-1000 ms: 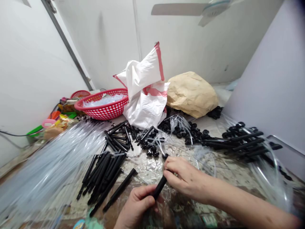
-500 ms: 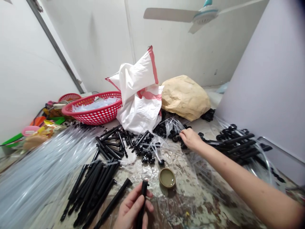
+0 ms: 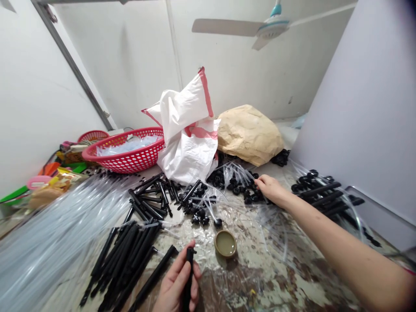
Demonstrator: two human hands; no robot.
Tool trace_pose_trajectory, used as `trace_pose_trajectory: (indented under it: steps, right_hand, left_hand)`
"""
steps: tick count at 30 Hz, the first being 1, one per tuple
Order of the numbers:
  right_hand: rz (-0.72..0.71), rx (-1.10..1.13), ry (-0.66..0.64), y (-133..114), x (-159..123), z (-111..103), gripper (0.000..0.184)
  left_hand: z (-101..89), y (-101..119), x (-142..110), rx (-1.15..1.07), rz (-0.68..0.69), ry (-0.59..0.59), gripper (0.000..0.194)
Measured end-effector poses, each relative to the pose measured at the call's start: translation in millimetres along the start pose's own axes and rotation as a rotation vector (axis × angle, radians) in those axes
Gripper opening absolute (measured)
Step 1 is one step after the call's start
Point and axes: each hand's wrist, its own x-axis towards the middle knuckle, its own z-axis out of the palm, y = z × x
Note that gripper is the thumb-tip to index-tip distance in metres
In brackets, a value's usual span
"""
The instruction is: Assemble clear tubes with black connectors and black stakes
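Note:
My left hand (image 3: 177, 279) is wrapped round a black plastic tube (image 3: 188, 277), held upright at the front with its small side nub at the top. Out to the right, my right hand (image 3: 269, 188) pinches what looks like a thin clear tube (image 3: 252, 175), beside a pile of black round caps (image 3: 235, 189) with clear tubing. Between the hands stands a small round bowl (image 3: 225, 244) of cloudy liquid. Left of my left hand lies a bundle of black tubes (image 3: 130, 255). Shorter black pieces (image 3: 151, 201) are heaped behind it.
Long clear tubes (image 3: 71, 221) cover the left side. Behind are a red basket (image 3: 126, 160) of clear pieces, a white sack (image 3: 188, 138) and a brown paper bag (image 3: 250, 132). Capped black tubes (image 3: 320, 197) lie at the right by a pale panel (image 3: 364, 108).
My right hand has drawn slightly back from the black caps and now has a thin clear tube at its fingertips. The left hand still holds the black tube; the view has shifted a little.

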Motion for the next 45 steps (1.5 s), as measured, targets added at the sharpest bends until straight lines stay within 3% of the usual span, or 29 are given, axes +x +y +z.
trace_pose_trajectory:
  steps: [7,10,12,16,24,27,34,39,45]
  right_hand:
    - [-0.241,0.263,-0.161,-11.2,-85.6,2.0,0.029]
    - [-0.41,0.271,-0.284,-15.6,-114.9,15.2,0.026]
    - [-0.512,0.207,-0.276,-16.1,-125.8,25.5,0.025]
    - [-0.656,-0.01,-0.187,-15.1,-131.6,38.3,0.021]
    - [-0.712,-0.307,-0.139,-23.3,-134.8,35.9,0.018]
    - [-0.657,-0.22,-0.151,-28.2,-138.1,32.2,0.018]
    - [-0.591,0.296,-0.346,-56.4,-155.9,38.7,0.019]
    - [-0.705,0.315,-0.247,-70.9,-162.2,59.3,0.022]
    - [-0.73,0.258,-0.196,-77.5,-163.6,64.0,0.022]
  left_hand:
    - [0.9,0.9,-4.1,0.015,0.029,-0.031,0.044]
    - [0.2,0.6,-5.0,0.003,0.053,-0.06,0.04]
    - [0.4,0.4,-5.8,0.002,0.056,-0.074,0.041]
    - [1.7,-0.4,-7.3,0.027,0.061,-0.091,0.041]
    - [0.3,-4.3,-5.3,0.079,0.07,-0.111,0.017]
    - [-0.1,-5.1,-5.4,0.086,0.067,-0.111,0.017]
    - [2.3,-3.4,-6.0,0.065,0.066,-0.104,0.02]
    - [2.3,-3.4,-6.7,0.03,0.114,-0.073,0.023]
    - [1.9,-3.9,-8.0,0.005,0.141,-0.038,0.032]
